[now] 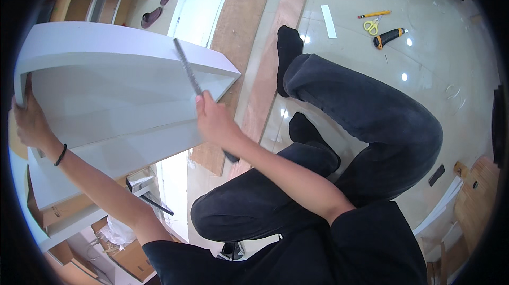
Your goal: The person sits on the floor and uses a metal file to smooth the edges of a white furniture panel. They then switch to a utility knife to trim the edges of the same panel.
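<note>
White board (pixel 116 99) fills the picture from nine to eleven o'clock, the largest thing in view. It is a flat panel with a thick top edge and a curved corner at ten o'clock; its long axis runs from nine o'clock toward the pointed corner near the centre, at about one o'clock of the right hand. It stands tilted on edge above the floor, over brown cardboard boxes (pixel 63 211) at eight o'clock.

The person sits on the glossy tiled floor (pixel 435 73), legs in dark trousers (pixel 371 120) folded across the centre and toward three o'clock, black socks pointing to twelve.

The left hand (pixel 32 123) is at nine o'clock, fingers wrapped round the board's curved edge, clamped on it; a dark band sits on that wrist.

The right hand (pixel 214 120) is at the centre, fingers closed round a hand file (pixel 188 67). The file's long axis slants from its dark handle end below the hand, at five o'clock, up to its tip at eleven o'clock, and the blade lies against the board's thick top edge near the pointed corner.

Long wooden planks (pixel 238 30) lie on the floor at twelve o'clock. At one to two o'clock, well apart from the hands, lie a utility knife (pixel 389 36), yellow-handled scissors (pixel 372 25), a yellow pencil (pixel 374 14) and a white strip (pixel 328 21). Two slippers (pixel 161 1) lie at eleven o'clock.
</note>
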Tool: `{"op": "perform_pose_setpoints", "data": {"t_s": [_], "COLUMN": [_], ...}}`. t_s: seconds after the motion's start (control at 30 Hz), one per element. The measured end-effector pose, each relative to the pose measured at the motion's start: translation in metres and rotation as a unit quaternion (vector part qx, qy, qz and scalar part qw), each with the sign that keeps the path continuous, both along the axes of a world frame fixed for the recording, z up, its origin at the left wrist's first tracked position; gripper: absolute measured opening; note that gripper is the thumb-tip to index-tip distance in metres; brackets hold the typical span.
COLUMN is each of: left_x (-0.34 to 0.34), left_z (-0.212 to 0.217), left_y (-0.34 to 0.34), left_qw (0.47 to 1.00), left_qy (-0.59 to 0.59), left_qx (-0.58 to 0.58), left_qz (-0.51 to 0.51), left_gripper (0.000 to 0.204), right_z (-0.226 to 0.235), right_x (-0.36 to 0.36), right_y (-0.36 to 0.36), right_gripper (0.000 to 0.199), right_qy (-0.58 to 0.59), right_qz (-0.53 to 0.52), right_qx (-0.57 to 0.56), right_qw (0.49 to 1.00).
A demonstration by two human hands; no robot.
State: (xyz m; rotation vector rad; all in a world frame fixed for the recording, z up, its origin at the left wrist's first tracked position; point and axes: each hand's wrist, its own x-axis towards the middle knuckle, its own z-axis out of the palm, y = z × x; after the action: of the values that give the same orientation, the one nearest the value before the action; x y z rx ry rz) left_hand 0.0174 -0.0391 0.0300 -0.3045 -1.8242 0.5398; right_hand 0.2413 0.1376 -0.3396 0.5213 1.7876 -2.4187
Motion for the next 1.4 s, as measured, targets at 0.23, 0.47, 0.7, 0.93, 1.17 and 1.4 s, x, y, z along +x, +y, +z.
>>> {"op": "perform_pose_setpoints", "data": {"t_s": [0.23,0.47,0.7,0.93,1.17,1.4], "left_x": [-0.004,0.004,0.000,-0.006,-0.008,-0.012], "left_z": [-0.010,-0.016,-0.016,-0.011,-0.011,-0.005], "left_y": [0.001,0.009,0.005,-0.004,-0.005,-0.008], "left_qw": [1.000,0.997,0.999,1.000,0.999,0.994], "left_qy": [0.017,0.031,0.024,0.020,0.047,0.061], "left_qx": [0.007,-0.006,0.002,-0.019,-0.023,-0.060], "left_qz": [-0.009,0.065,0.034,0.006,0.002,0.065], "left_gripper": [0.074,0.067,0.070,0.070,0.069,0.070], "right_z": [-0.005,-0.004,-0.023,-0.010,-0.021,-0.028], "right_x": [-0.001,0.000,0.000,0.013,0.017,0.034], "right_y": [-0.010,-0.004,0.006,0.002,-0.006,-0.027], "right_gripper": [0.037,0.036,0.041,0.042,0.042,0.041], "right_qy": [0.043,0.009,0.001,0.037,0.015,-0.071], "right_qz": [-0.011,-0.036,0.019,-0.010,-0.011,-0.030], "right_qx": [0.056,0.078,0.071,0.053,0.053,0.027], "right_qw": [0.997,0.996,0.997,0.998,0.998,0.997]}}
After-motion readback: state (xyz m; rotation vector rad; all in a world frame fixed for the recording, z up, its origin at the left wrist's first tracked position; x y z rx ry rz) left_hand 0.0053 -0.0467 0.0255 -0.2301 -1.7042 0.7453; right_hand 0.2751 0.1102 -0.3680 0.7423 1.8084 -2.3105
